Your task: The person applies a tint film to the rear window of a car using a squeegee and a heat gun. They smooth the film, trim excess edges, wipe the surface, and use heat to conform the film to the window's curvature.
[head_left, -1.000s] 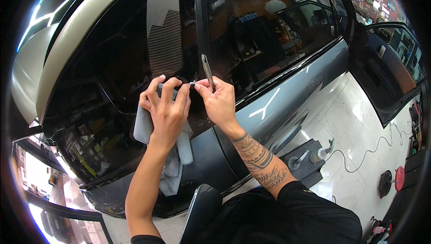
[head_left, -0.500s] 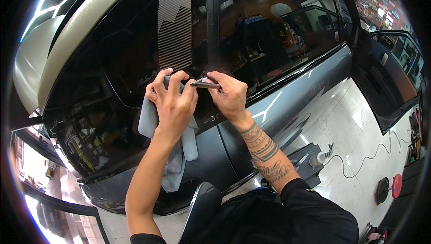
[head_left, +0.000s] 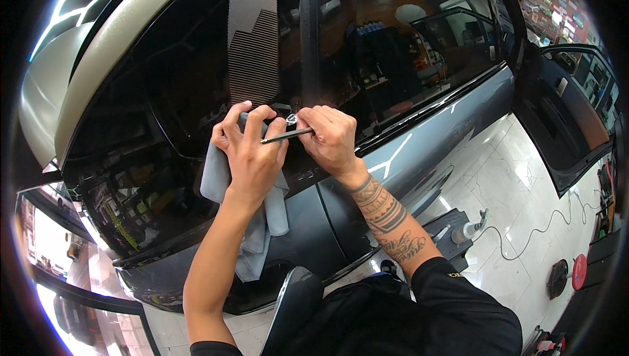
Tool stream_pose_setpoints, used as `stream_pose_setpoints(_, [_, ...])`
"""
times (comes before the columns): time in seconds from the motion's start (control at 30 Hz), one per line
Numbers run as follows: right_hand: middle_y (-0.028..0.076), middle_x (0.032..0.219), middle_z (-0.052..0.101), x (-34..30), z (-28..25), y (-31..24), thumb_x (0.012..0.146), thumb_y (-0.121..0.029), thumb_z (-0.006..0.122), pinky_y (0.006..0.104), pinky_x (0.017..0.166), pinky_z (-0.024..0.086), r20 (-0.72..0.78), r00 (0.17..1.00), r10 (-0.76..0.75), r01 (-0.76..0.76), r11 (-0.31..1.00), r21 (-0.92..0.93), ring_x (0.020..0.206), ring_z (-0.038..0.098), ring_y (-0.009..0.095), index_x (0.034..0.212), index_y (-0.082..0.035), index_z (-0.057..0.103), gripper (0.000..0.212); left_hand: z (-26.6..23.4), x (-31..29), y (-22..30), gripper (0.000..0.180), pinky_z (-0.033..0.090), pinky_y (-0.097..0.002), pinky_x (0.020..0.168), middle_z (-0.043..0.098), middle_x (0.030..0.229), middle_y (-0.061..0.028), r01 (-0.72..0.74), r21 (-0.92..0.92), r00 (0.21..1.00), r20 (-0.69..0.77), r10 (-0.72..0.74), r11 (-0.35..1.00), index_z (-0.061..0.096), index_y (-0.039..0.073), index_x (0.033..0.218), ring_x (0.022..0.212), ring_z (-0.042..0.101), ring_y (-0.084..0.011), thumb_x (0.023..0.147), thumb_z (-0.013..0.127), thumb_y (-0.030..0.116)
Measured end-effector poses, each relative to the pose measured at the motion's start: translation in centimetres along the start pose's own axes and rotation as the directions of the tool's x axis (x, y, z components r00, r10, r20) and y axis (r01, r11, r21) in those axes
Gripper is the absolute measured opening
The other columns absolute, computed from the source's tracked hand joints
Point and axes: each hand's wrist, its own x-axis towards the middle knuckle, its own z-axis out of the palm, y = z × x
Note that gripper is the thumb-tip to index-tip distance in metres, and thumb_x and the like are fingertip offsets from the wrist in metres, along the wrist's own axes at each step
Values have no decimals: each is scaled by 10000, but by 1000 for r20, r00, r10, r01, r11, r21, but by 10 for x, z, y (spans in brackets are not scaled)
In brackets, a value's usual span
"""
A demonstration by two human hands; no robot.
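Observation:
Against the dark glass of a car's side window, my left hand is bent over a folded grey cloth. The cloth hangs from under its palm down over the body panel. My right hand is closed around a slim dark tool, whose free end points left across the fingers of my left hand. Its exact kind does not show. Between the fingertips of both hands sits a small shiny clear scrap, perhaps film, at the lower end of a striped decal.
Grey lower panels of the car run to the right, toward an open car door. On the tiled floor are a dark tray-like object, a bottle, a cable and a red disc.
The slim tool has turned in my right hand, its free end swinging down and left. More of the shiny scrap shows between my hands. My left hand and the cloth stay nearly still.

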Motion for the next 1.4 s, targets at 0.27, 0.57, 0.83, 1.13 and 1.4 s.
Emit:
stream_pose_setpoints(0.27, [133, 676, 615, -3, 1, -13, 727, -8, 669, 337, 512, 458, 14, 970, 243, -244, 964, 107, 574, 613, 293, 794, -4, 631, 77, 3, -1, -1, 229, 280, -475, 933, 559, 1103, -28, -24, 5, 999, -23, 24, 1000, 693, 97, 887, 1228, 404, -307, 675, 777, 75])
stream_pose_setpoints(0.57, [131, 710, 629, -2, -3, -8, 714, -14, 689, 344, 532, 477, 34, 983, 183, -184, 981, 56, 607, 630, 295, 870, -9, 633, 166, 0, -4, 0, 283, 287, -477, 929, 565, 1087, -28, 17, 38, 1000, -15, -17, 999, 678, 108, 960, 1213, 421, -300, 696, 776, 91])
stream_pose_setpoints(0.83, [122, 708, 613, -6, 0, -1, 761, 48, 694, 327, 519, 468, -2, 998, -55, 55, 998, -26, 587, 603, 268, 905, 14, 635, 159, -10, -7, -2, 302, 280, -476, 929, 558, 1097, -20, 49, 25, 999, 8, -50, 998, 689, 128, 959, 1220, 415, -290, 675, 785, 99])
stream_pose_setpoints(1.13, [111, 696, 595, -9, 5, -5, 837, -29, 643, 342, 536, 480, -50, 998, -29, 27, 999, -34, 607, 612, 262, 884, 13, 613, 70, -9, -11, -4, 257, 277, -478, 898, 557, 1098, -6, 35, 29, 999, 0, -35, 999, 707, 97, 905, 1209, 406, -281, 661, 786, 110])
stream_pose_setpoints(1.4, [125, 722, 603, -10, 7, -10, 857, -39, 612, 362, 556, 485, -33, 999, 35, -37, 998, -56, 639, 620, 285, 878, 4, 582, 56, -7, -10, -4, 173, 284, -487, 889, 564, 1086, -13, 30, 65, 999, -41, -28, 997, 711, 77, 856, 1200, 414, -285, 691, 763, 95])
